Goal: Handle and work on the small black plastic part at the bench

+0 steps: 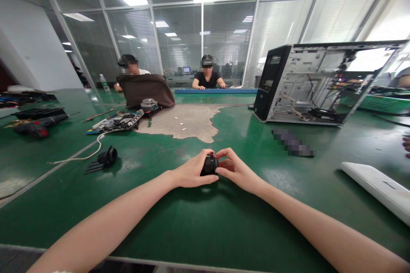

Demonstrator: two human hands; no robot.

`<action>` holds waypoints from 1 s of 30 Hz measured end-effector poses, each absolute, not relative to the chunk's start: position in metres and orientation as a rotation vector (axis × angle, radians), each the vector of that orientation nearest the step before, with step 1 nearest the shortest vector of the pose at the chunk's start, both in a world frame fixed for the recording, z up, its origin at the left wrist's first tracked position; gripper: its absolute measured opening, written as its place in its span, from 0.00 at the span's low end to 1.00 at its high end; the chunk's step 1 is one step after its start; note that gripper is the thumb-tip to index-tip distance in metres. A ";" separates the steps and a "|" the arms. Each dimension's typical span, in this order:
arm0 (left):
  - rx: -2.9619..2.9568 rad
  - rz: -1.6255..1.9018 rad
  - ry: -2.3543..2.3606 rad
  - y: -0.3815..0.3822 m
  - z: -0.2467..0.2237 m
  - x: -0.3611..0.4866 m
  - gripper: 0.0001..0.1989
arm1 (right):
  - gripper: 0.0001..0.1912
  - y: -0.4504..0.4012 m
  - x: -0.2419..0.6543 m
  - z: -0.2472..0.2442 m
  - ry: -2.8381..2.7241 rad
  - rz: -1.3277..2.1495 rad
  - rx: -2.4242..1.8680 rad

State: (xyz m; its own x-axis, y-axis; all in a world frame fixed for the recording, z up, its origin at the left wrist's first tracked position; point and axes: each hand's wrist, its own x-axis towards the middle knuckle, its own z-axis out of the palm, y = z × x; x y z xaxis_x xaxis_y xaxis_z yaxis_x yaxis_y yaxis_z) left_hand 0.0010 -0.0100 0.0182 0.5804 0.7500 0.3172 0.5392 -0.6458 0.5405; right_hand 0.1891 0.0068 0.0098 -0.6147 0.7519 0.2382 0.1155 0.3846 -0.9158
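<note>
A small black cylindrical part (209,165) with a faceted side is between my two hands, just above or on the green table (205,222); its exact kind does not show. My left hand (191,170) wraps round it from the left, with the thumb below and the fingers behind. From the right, my right hand (237,171) pinches the part's right end with thumb and fingertips. Further left on the table lies a black piece (108,156) with a round collar and flat prongs.
An opened computer case (278,81) stands back right. Near it lie a blurred dark object (293,143) and a white slab (378,187). At left are a circuit board (117,121), a white cable (96,151) and a power drill (41,126). Two people sit across the table.
</note>
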 end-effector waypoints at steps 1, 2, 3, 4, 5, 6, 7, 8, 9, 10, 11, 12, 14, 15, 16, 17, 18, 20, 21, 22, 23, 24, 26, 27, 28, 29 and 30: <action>2.424 0.749 1.025 -0.010 0.018 0.000 0.30 | 0.14 0.007 0.190 0.010 -1.988 1.272 -0.742; 2.418 0.751 1.014 -0.009 0.018 0.000 0.31 | 0.15 0.007 0.190 0.011 -1.987 1.294 -0.732; 2.412 0.753 1.008 -0.009 0.017 -0.001 0.31 | 0.15 0.007 0.191 0.010 -1.986 1.308 -0.714; 2.406 0.753 1.006 -0.009 0.017 -0.001 0.31 | 0.15 0.008 0.191 0.010 -1.985 1.315 -0.691; 2.401 0.751 1.006 -0.009 0.016 -0.001 0.30 | 0.15 0.008 0.192 0.010 -1.982 1.318 -0.665; 2.396 0.746 1.008 -0.009 0.016 -0.001 0.30 | 0.15 0.008 0.192 0.010 -1.978 1.321 -0.641; 2.393 0.741 1.011 -0.009 0.016 -0.001 0.30 | 0.16 0.008 0.193 0.010 -1.979 1.332 -0.626; 2.392 0.740 1.014 -0.010 0.016 -0.001 0.30 | 0.16 0.008 0.193 0.010 -1.981 1.347 -0.623; 2.392 0.739 1.015 -0.010 0.016 -0.001 0.30 | 0.15 0.008 0.193 0.010 -1.983 1.358 -0.634; 2.391 0.742 1.013 -0.010 0.016 -0.001 0.30 | 0.14 0.008 0.193 0.011 -1.982 1.361 -0.651; 2.388 0.743 1.005 -0.009 0.016 -0.001 0.30 | 0.13 0.008 0.193 0.011 -1.975 1.355 -0.673; 2.383 0.749 0.993 -0.009 0.016 -0.001 0.29 | 0.11 0.009 0.192 0.011 -1.963 1.342 -0.695; 2.364 0.777 0.962 -0.008 0.015 -0.001 0.25 | 0.11 0.011 0.191 0.010 -1.934 1.311 -0.726; 2.350 0.797 0.950 -0.007 0.014 -0.001 0.22 | 0.11 0.012 0.190 0.009 -1.922 1.300 -0.735; 2.335 0.817 0.942 -0.007 0.014 -0.001 0.20 | 0.12 0.013 0.189 0.008 -1.914 1.294 -0.744; 2.320 0.833 0.941 -0.006 0.013 -0.001 0.18 | 0.13 0.014 0.189 0.007 -1.911 1.293 -0.755; 2.307 0.844 0.946 -0.006 0.013 0.000 0.18 | 0.13 0.014 0.188 0.007 -1.912 1.297 -0.763; 2.286 0.853 0.968 -0.005 0.013 0.001 0.17 | 0.13 0.014 0.188 0.006 -1.920 1.322 -0.753; 2.279 0.858 0.983 -0.005 0.013 0.002 0.16 | 0.13 0.013 0.189 0.006 -1.929 1.326 -0.730; 2.273 0.866 0.998 -0.004 0.013 0.002 0.16 | 0.13 0.011 0.189 0.006 -1.938 1.315 -0.699; 2.268 0.874 1.012 -0.004 0.012 0.003 0.16 | 0.14 0.010 0.189 0.006 -1.946 1.288 -0.667; 2.264 0.880 1.025 -0.003 0.012 0.003 0.16 | 0.15 0.008 0.188 0.006 -1.954 1.255 -0.643; 2.258 0.894 1.053 -0.002 0.011 0.004 0.16 | 0.16 0.006 0.187 0.006 -1.965 1.205 -0.634; 2.258 0.900 1.069 -0.002 0.010 0.004 0.16 | 0.15 0.005 0.187 0.006 -1.966 1.201 -0.646; 2.260 0.904 1.085 -0.001 0.009 0.003 0.16 | 0.14 0.004 0.186 0.005 -1.961 1.207 -0.661; 2.263 0.906 1.101 -0.001 0.009 0.003 0.16 | 0.14 0.004 0.185 0.005 -1.952 1.215 -0.675; 2.267 0.908 1.116 -0.001 0.009 0.003 0.16 | 0.13 0.004 0.183 0.005 -1.941 1.220 -0.683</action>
